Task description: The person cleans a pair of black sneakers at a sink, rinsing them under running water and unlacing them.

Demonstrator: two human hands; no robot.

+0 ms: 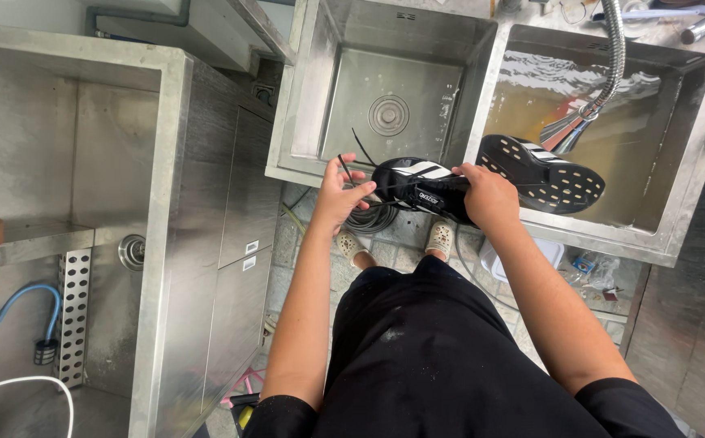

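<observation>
head view: looking straight down over two steel sinks, person in black standing at the front edge
shoe: black sneaker with white stripes point(417, 185), held in the air over the rim between the two basins, toe toward 9 o'clock
right hand: right hand point(489, 197) wrapped around the heel end at 3 o'clock of the shoe, fingers closed on it; judging by the hold, this steadies it for the other hand
left hand: left hand point(340, 193) at 9 o'clock of the shoe, fingertips pinched on a black lace point(358, 153); loose ends stick up toward 12
second shoe: matching sneaker point(543, 172) lies sole-up in the right sink point(697, 146), at 3 o'clock of the held one, resting in the murky water
left sink: left sink point(308, 105) dry, drain visible, nothing in it
hose: flexible metal spray hose point(612, 57) hangs from 12 into the right basin, head just beside the second shoe
feet: pale clogs point(440, 239) on stone floor at 6 o'clock
</observation>
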